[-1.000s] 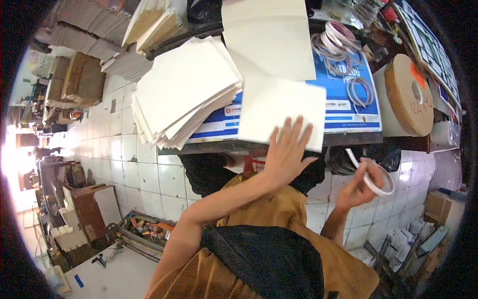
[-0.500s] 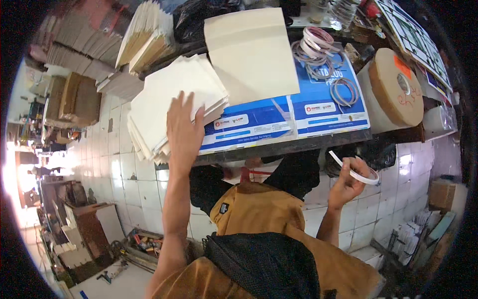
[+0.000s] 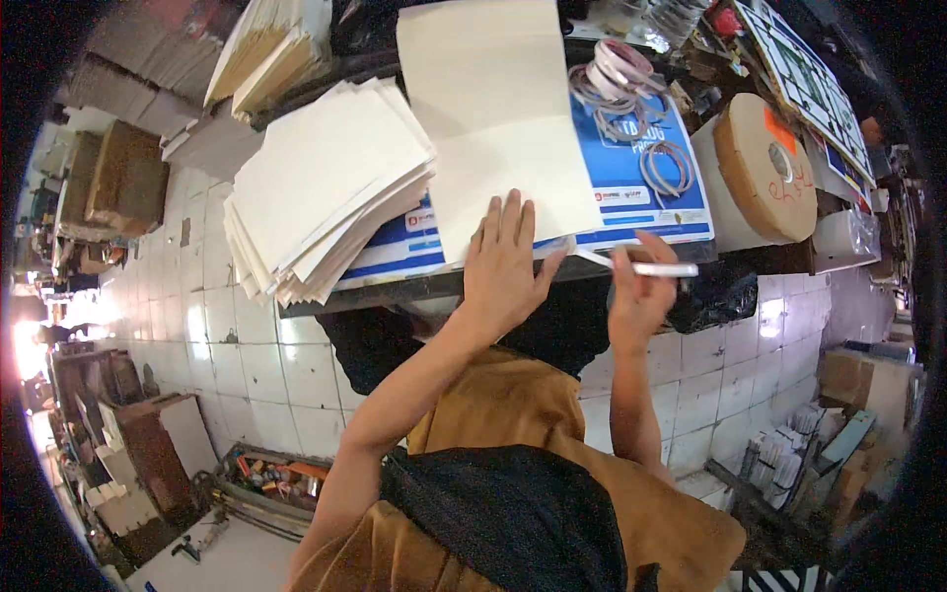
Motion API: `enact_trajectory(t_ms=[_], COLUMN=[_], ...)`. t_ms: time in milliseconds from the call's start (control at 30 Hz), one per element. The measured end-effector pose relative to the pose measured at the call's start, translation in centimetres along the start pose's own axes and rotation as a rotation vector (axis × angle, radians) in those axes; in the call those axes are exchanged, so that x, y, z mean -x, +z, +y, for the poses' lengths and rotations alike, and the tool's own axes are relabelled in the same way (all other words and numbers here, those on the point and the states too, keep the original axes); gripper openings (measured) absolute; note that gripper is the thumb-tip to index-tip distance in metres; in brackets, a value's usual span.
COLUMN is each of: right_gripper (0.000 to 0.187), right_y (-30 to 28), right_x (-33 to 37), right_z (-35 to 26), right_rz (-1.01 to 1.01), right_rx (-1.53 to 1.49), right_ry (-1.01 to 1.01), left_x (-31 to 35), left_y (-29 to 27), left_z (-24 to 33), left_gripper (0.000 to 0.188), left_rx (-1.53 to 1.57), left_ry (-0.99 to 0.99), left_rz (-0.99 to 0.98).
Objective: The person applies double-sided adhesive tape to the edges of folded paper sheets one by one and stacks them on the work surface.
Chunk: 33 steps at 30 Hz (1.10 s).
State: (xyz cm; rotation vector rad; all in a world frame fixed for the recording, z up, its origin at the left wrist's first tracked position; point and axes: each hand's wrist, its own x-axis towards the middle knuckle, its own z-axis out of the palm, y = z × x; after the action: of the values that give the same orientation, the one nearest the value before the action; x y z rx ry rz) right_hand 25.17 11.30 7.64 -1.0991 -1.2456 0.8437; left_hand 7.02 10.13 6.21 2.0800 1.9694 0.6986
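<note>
A long cream paper sheet [image 3: 493, 84] with a crease across it lies near the bench's front edge. My left hand [image 3: 501, 268] rests flat on its near end, fingers spread. Just right of that corner, my right hand [image 3: 641, 308] grips a narrow white roll of tape [image 3: 673, 269]. A loose strip from the roll reaches toward the sheet's near edge, close to my left thumb; whether it touches the paper I cannot tell. Left of the sheet sits an uneven stack of cream sheets [image 3: 330, 163]. Blue printed sheets [image 3: 619, 219] lie underneath.
Several tape rolls [image 3: 623, 67] are piled at the back right, with more thin rings [image 3: 667, 170] nearer. A large brown-sided roll [image 3: 755, 197] stands to the right. More paper bundles [image 3: 271, 59] are at the far left. Below the dark bench edge is a tiled floor [image 3: 242, 340].
My left hand has gone from the paper stack to the cream sheet, whose near end now reaches the bench's front edge. My right hand has brought the tape up and left to the sheet.
</note>
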Motion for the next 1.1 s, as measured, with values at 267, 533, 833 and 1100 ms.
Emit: enact_trajectory(t_ms=[267, 533, 833, 1100], right_gripper=[0.032, 0.017, 0.019, 0.035], right_y=[8.5, 10.9, 10.7, 2.8], right_x=[0.2, 1.2, 1.4, -3.5], right_z=[1.3, 1.1, 1.6, -0.2], right_rz=[-0.417, -0.55, -0.543, -0.171], right_rx=[0.161, 0.261, 0.404, 0.056], right_ry=[-0.177, -0.312, -0.327, -0.019], left_x=[8.3, 9.7, 9.7, 9.4], left_y=[-2.6, -1.1, -0.1, 0.3], left_z=[-4.2, -5.5, -6.1, -5.4], left_gripper=[0.076, 0.082, 0.076, 0.074], left_rx=[0.2, 0.212, 0.088, -0.076], left_ry=[-0.169, -0.045, 0.002, -0.021], left_rz=[0.285, 0.404, 0.379, 0.346])
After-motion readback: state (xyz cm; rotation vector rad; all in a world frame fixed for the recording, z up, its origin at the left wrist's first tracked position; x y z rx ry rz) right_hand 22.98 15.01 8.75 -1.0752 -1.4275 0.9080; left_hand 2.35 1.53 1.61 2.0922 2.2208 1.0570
